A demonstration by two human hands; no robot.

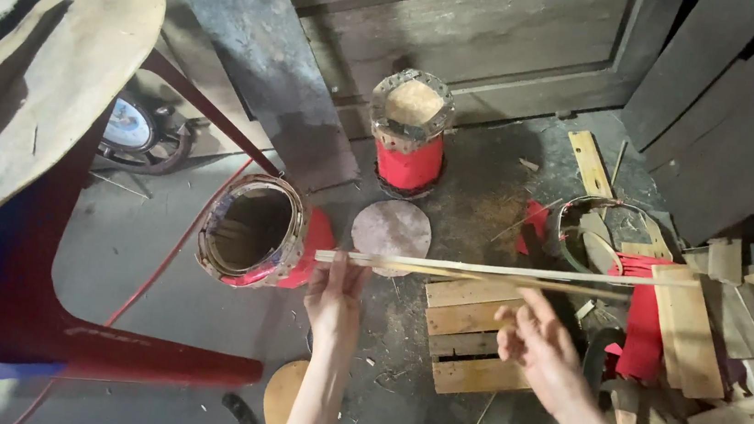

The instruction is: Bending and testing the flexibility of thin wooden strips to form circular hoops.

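My left hand (pixel 335 296) grips the left end of a long thin bamboo strip (pixel 500 271) that runs level to the right across the view. My right hand (pixel 541 340) hovers just under the middle of the strip, fingers spread, touching or nearly touching it. Behind the left hand a red drum shell (pixel 257 232) lies tilted with its open mouth towards me. A second red drum (pixel 411 132) stands upright farther back, with a skin stretched on top. A round hide disc (pixel 392 229) lies flat on the floor between them.
A small slatted wooden board (pixel 468 333) lies under my hands. Wood offcuts (pixel 742 339), red sheet scraps (pixel 641 320) and a ring hoop (pixel 601 234) crowd the right. A red stool frame (pixel 105 352) and large hide (pixel 48 88) stand left. Wooden panels close the back.
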